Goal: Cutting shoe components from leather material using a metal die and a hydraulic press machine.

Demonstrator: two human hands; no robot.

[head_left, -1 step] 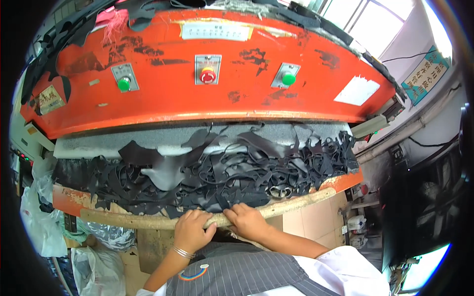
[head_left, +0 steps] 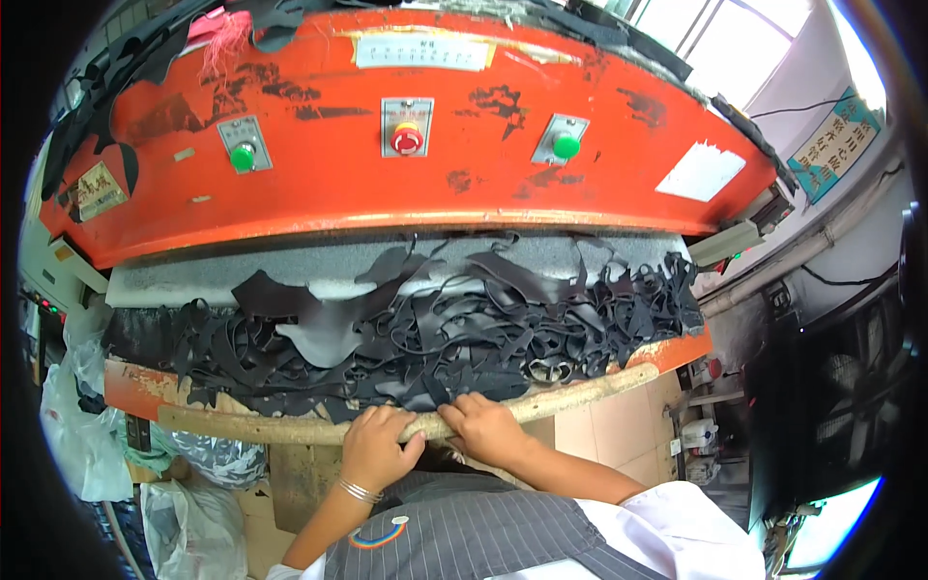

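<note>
My left hand curls over the front edge of a long beige cutting board, thumb under and fingers on top. My right hand grips the same edge just beside it, fingertips touching the nearest scraps. A thick heap of black leather scraps and strips covers the board. A small metal ring-shaped cutter lies among them to the right of my right hand. Over the heap hangs the worn orange press head.
The press head carries two green buttons and a red stop button. Plastic bags pile at the lower left. A dark fan guard stands at the right, under bright windows.
Both hands stay on the board edge and have shifted very slightly. The scraps lie as before.
</note>
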